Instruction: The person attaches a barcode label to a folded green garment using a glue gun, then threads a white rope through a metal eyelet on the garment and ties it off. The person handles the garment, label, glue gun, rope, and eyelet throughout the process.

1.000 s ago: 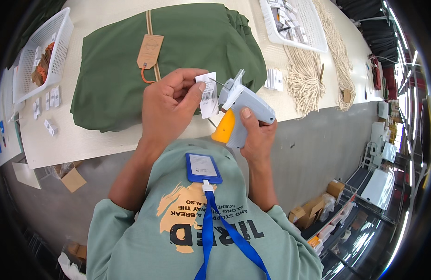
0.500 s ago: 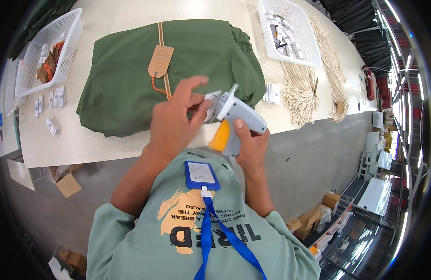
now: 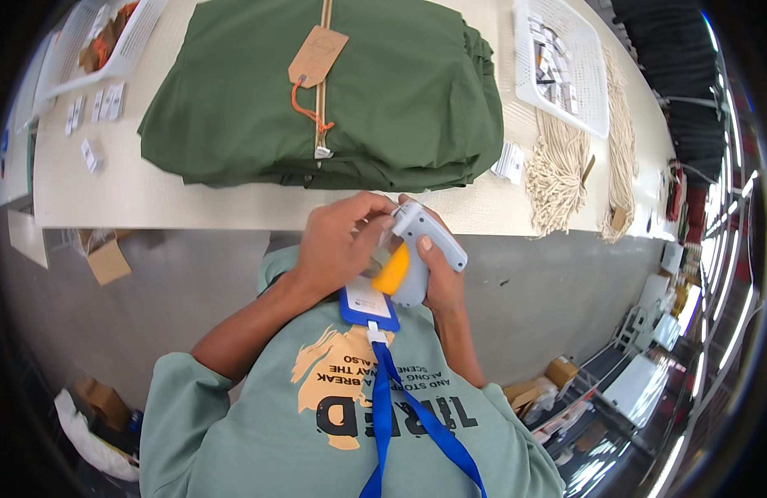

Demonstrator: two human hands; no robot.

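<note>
In front of my chest, my right hand grips a tagging gun with a pale grey body and a yellow trigger. My left hand is closed at the gun's front end, thumb and fingers pinched; what lies between them is too hidden to make out. Beyond both hands a folded dark green garment lies on the table. A brown hang tag rests on its striped tape, tied with an orange cord.
The cream table ends just past my hands. White baskets stand on it: one with small labels at right, another at far left. Bundles of cream cord and a stack of white labels sit at the right.
Both hands and the tagging gun have come down off the garment, nearer my chest. The white label seen earlier in my left fingers is now hidden. The view has tipped lower.
</note>
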